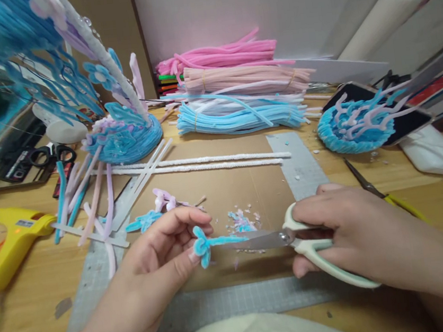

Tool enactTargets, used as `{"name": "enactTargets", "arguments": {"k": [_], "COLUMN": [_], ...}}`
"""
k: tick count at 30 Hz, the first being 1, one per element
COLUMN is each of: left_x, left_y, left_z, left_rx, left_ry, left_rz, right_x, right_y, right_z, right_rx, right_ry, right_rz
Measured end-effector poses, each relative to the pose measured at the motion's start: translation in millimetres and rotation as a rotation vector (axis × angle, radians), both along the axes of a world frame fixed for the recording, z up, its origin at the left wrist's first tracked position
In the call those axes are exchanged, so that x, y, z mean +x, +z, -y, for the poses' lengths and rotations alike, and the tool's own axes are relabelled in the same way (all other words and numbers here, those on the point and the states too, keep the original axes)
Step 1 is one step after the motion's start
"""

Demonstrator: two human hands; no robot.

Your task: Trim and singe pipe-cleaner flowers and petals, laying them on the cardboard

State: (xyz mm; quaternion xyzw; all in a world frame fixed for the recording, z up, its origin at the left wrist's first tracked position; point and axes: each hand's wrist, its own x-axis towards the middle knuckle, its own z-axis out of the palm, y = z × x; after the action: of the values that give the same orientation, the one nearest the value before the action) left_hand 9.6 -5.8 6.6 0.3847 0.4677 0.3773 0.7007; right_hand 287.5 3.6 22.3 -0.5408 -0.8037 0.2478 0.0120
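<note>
Between the thumb and fingers of my left hand [160, 258] is a blue pipe-cleaner flower [202, 247] whose fuzzy stem points right. My right hand [344, 226] has its fingers through the handles of pale green scissors [289, 237]. Their blades lie along the flower's stem, over the cardboard sheet [221, 272]. Small blue and pink fuzz clippings [243, 220] are scattered just behind the blades. Past my left fingers lie a blue fuzzy piece [144, 221] and a lilac flower [164, 199].
A yellow glue gun [14, 243] lies at left beside loose pipe cleaners [88, 192]. Bundles of blue [240, 116] and pink pipe cleaners [225, 55] are stacked at the back. A blue decorated stand [126, 139] rises at back left. Yellow-handled scissors [402, 204] and a phone [408, 120] are at right.
</note>
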Motion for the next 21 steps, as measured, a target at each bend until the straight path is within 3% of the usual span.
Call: {"name": "enactTargets", "arguments": {"k": [5, 8, 13, 16, 21], "left_x": [0.0, 0.0, -1.1, -2.4, -3.4], "left_y": [3.6, 3.5, 2.7, 2.0, 0.6], "left_z": [-2.3, -3.7, -4.4, -3.9, -3.4], "left_rx": [-0.213, -0.319, -0.393, -0.400, -0.336], "left_ry": [-0.116, -0.120, -0.105, -0.116, -0.119], "left_rz": [0.273, 0.470, 0.509, 0.522, 0.486], "right_x": [3.3, 3.6, 0.9, -0.1, -1.5], "right_y": [-0.5, 0.6, 3.9, 4.6, 3.2], "right_z": [1.2, 1.5, 0.9, 0.5, -0.3], "right_rx": [0.203, 0.368, 0.537, 0.542, 0.411], "right_ry": [0.049, 0.094, 0.124, 0.131, 0.111], "right_rz": [-0.069, -0.078, -0.088, -0.060, -0.056]}}
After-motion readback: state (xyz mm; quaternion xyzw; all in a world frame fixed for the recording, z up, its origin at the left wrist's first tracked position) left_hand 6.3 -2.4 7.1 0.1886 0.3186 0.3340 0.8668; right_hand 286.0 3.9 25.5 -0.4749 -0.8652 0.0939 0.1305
